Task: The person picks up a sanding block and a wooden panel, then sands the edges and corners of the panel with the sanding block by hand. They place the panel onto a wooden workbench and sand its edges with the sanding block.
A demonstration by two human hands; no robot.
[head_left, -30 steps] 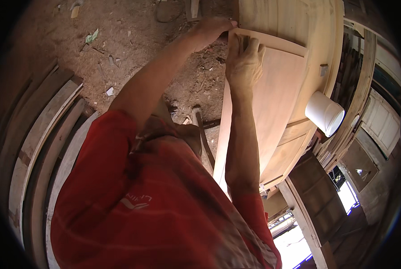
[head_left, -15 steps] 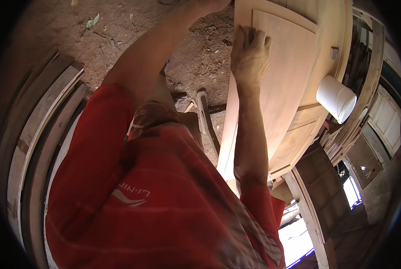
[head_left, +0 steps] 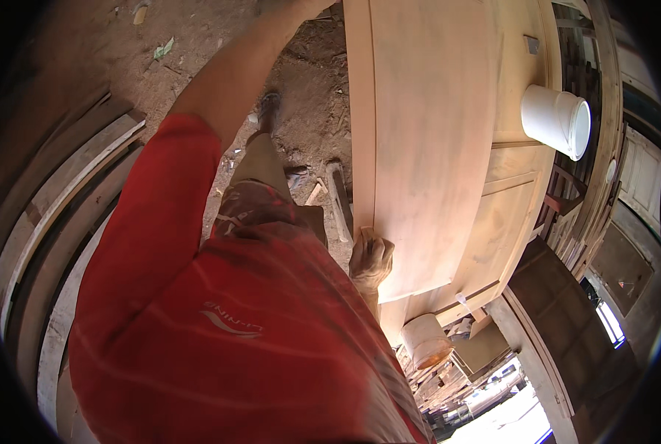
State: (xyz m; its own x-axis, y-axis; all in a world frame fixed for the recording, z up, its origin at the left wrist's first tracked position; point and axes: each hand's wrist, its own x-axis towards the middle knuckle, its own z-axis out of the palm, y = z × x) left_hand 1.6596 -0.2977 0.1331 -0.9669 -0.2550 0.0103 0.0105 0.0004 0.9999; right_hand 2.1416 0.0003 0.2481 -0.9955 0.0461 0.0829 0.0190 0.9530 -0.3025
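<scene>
A long pale wooden panel (head_left: 426,148) lies lengthwise on a wooden door (head_left: 504,222) that serves as a work surface. My right hand (head_left: 371,259) sits at the panel's near left corner, with fingers curled over its edge. My left arm in a red sleeve (head_left: 234,81) stretches along the panel's left side toward its far end. My left hand itself is cut off by the top of the picture.
A white bucket (head_left: 556,122) stands on the door to the right of the panel. A second pale bucket (head_left: 426,340) sits below its near end. Curved planks (head_left: 64,200) lie at the left on a dirt floor (head_left: 197,52) with wood scraps (head_left: 338,200).
My right hand has slid from the panel's far end back to its near corner. My left hand has gone out of view at the top. The view has shifted along the panel.
</scene>
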